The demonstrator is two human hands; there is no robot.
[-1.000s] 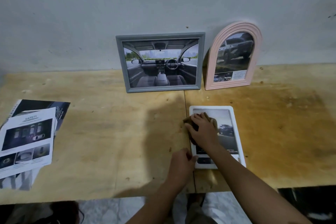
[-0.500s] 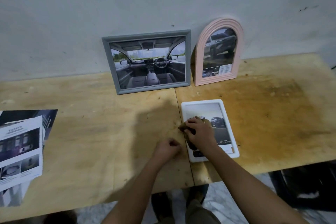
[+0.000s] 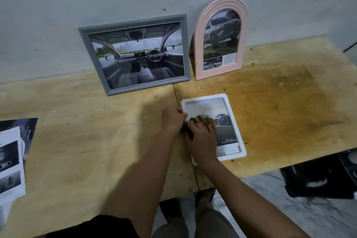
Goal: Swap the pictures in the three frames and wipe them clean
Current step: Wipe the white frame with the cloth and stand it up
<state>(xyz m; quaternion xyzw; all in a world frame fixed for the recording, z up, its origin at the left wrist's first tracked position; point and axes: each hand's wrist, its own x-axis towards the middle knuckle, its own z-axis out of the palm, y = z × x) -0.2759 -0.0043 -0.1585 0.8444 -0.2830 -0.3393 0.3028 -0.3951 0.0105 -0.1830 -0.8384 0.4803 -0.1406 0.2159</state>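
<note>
My right grip (image 3: 202,137) clasps the brown cloth (image 3: 211,121) on the white frame (image 3: 242,152); I cannot tell whether my left grip (image 3: 173,120) is open or closed.
</note>
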